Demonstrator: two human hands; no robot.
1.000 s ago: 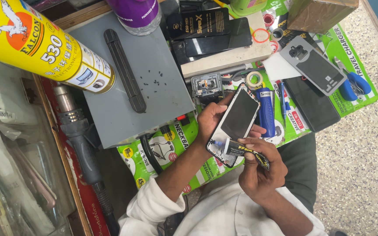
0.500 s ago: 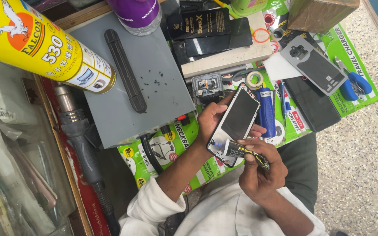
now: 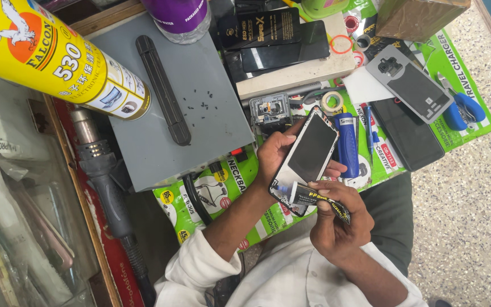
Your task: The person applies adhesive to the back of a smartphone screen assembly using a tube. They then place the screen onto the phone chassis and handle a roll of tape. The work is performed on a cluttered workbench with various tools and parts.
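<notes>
Looking down from the person's head, a black phone [image 3: 308, 153] is held above a cluttered tabletop [image 3: 200, 102], its dark glass facing up and its long axis slanting from the lower left, near the body, up to the right and away. The left hand [image 3: 274, 153] cradles the phone from its left side, fingers wrapped behind it, so this grip is closed around the phone's edge. The right hand [image 3: 336, 222] sits just below the phone's near end, its grip pinched on a small black tube [image 3: 319, 199] with yellow markings. The tube lies across the phone's lower edge, its tip pointing left toward the bottom corner and appearing to touch it, though contact is hard to tell. A blue cylinder [image 3: 346, 145] stands just right of the phone; a yellow spray can [image 3: 58, 57] lies far off at upper left.
</notes>
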